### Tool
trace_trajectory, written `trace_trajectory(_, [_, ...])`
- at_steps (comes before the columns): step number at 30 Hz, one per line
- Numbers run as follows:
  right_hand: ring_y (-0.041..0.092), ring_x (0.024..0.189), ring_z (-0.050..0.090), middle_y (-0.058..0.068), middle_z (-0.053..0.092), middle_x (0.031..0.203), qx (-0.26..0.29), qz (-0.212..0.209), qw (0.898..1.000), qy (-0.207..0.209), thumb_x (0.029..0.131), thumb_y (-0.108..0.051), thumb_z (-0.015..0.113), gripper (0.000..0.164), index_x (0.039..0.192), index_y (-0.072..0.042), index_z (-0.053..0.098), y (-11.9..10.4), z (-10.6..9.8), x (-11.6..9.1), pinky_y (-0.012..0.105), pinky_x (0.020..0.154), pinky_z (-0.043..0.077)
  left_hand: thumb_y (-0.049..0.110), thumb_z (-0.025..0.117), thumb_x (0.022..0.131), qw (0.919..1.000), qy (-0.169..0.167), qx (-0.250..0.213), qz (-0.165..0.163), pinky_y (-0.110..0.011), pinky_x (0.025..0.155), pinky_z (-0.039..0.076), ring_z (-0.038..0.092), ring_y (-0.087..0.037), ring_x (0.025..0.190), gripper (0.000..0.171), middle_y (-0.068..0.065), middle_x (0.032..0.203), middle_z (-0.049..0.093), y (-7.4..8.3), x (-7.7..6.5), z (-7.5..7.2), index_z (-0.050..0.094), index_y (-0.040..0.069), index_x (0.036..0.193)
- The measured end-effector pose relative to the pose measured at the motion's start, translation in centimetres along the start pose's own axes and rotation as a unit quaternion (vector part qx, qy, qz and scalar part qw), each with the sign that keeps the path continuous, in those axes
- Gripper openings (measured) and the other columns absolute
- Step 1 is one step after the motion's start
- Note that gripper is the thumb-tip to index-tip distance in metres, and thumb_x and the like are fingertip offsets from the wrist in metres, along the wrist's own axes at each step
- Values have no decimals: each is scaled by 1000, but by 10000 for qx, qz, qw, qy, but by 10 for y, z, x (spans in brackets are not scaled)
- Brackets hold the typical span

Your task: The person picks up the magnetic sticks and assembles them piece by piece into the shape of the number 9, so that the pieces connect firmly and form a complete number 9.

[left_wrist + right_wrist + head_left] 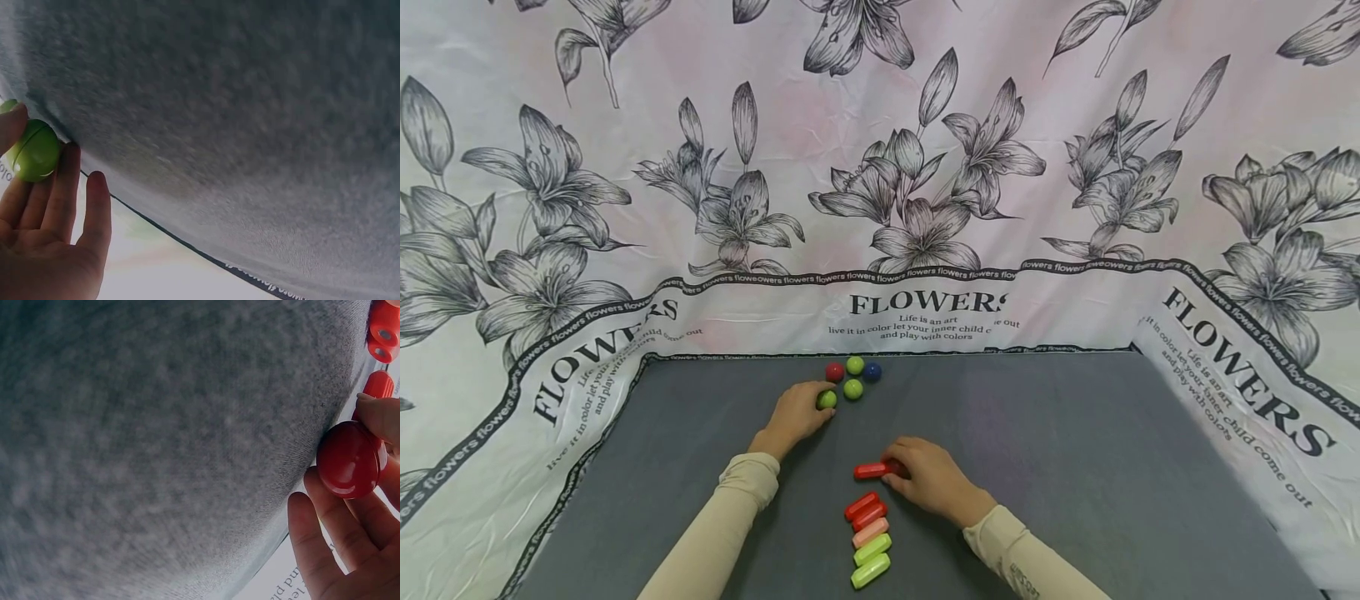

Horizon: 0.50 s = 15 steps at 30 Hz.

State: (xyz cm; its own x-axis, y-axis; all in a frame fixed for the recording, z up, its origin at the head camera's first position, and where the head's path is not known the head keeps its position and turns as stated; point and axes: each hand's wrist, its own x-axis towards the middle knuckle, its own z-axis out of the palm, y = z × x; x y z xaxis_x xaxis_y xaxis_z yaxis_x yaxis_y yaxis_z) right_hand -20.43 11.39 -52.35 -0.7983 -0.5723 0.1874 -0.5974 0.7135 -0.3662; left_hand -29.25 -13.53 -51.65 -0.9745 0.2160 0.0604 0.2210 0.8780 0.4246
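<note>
My left hand point(795, 417) pinches a green ball point(36, 150) between thumb and fingers; a seam runs round it. Close by lie a red ball point(835, 372), a blue ball point(872, 372) and two more green balls point(853, 389). Nearer to me, my right hand point(931, 477) holds a glossy red ball point(348, 459), hidden by the hand in the head view. A red handle-like piece point(870, 471) lines up with that ball, pointing left; the thumb hides whether they join.
Below the right hand several short handle-like pieces lie in a column: red point(869, 515), pink point(870, 532) and yellow-green point(871, 571). The grey tabletop point(1060, 467) is edged by an upright white cloth with flower print point(925, 200).
</note>
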Motion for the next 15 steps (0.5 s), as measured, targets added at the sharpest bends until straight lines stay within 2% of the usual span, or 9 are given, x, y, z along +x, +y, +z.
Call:
trace_trajectory(6, [9, 88, 61, -4, 69, 100, 38, 75, 10000, -32, 90, -27, 76, 18, 105, -18, 73, 1, 1, 0, 31, 78, 53, 19, 80, 85, 9994, 45, -326, -88, -52, 98, 51, 65, -33, 119, 44, -12, 129, 69, 5, -6, -3, 69, 12, 127])
trace_trajectory(15, [7, 85, 59, -5, 68, 97, 41, 120, 9999, 28, 89, -27, 77, 18, 104, -17, 73, 2, 2, 1, 30, 75, 52, 21, 80, 86, 9985, 133, -527, 29, -52, 101, 50, 65, -32, 121, 43, -9, 129, 70, 15, -20, -10, 70, 14, 127])
